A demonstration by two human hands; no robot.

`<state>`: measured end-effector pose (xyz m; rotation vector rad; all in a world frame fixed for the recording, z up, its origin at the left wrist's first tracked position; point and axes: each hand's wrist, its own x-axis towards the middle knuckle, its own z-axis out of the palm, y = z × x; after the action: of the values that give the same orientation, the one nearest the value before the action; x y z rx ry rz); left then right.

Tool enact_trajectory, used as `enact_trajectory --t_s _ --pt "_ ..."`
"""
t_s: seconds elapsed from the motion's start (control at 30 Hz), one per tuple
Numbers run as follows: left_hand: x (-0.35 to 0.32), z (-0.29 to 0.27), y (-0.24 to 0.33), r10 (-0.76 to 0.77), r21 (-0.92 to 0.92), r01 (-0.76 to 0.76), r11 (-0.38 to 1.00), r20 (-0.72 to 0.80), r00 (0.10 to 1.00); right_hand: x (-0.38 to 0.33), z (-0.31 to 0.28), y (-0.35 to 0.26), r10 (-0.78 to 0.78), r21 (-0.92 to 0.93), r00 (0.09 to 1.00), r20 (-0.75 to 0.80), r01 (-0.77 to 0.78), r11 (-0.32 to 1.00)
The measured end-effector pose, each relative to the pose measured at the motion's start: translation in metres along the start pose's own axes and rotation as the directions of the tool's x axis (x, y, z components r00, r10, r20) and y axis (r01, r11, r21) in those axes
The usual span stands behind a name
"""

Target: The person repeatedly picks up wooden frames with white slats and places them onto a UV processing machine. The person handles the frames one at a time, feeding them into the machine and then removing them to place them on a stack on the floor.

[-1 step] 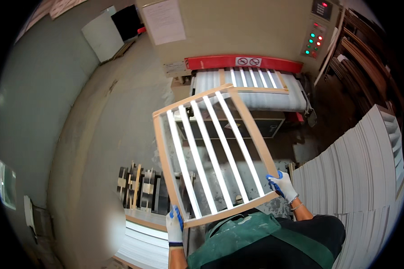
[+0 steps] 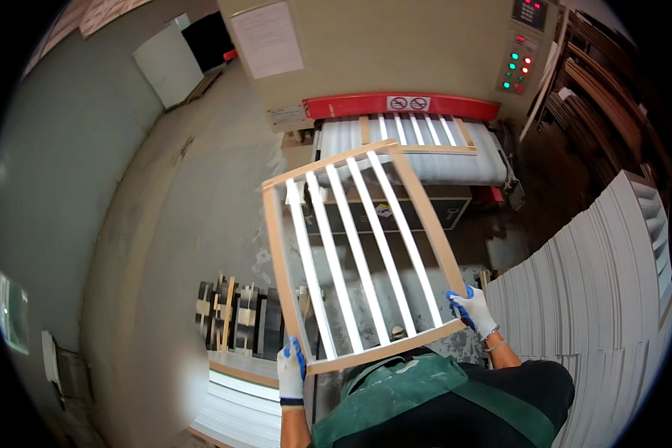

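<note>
A rectangular slatted frame with tan edges and bright white slats is held out in front of me, tilted, its far edge reaching toward the machine. My left hand, in a white glove with blue palm, is closed round its near left corner. Its right edge, close to the near right corner, is in the grip of my gloved right hand. Both hands' fingertips are partly hidden by the frame. Beyond it, a second slatted frame lies on the machine's pale conveyor belt, partly under a red bar.
The red guard bar crosses the machine front, with a lit control panel to its right. A tall stack of pale panels stands at my right. Another stack sits at lower left, beside dark blocks.
The far end of the held frame has swung slightly to the right. Both hands keep their grip, and the view has shifted a little.
</note>
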<state>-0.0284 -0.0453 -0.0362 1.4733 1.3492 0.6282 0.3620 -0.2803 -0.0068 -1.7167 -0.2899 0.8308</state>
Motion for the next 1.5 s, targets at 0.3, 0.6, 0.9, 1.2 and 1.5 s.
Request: enact_trajectory --t_s 0.3,0.6,0.9,1.2,1.5 --pt "0.089 0.1 0.033 0.296 0.299 -0.396 0.868 0.328 0.897 0.019 -0.089 0.044 0.029 0.167 0.962 -0.271 0.017 0.986" --pt "0.138 0.141 0.044 0.456 0.588 -0.708 0.392 0.544 0.704 0.077 -0.118 0.014 0.006 0.236 0.975 -0.221 0.047 0.971" --pt "0.128 0.135 0.053 0.33 0.336 -0.547 0.766 0.524 0.785 0.132 -0.131 0.006 0.008 0.273 0.994 -0.111 0.023 0.962" --pt "0.127 0.161 0.117 -0.088 0.145 0.034 0.989 0.38 0.921 0.138 -0.14 -0.015 0.148 0.024 0.988 -0.051 -0.147 0.989" --pt "0.174 0.187 0.123 -0.159 0.036 0.157 0.987 0.368 0.916 0.159 -0.134 -0.029 0.15 0.122 0.987 -0.049 -0.143 0.982"
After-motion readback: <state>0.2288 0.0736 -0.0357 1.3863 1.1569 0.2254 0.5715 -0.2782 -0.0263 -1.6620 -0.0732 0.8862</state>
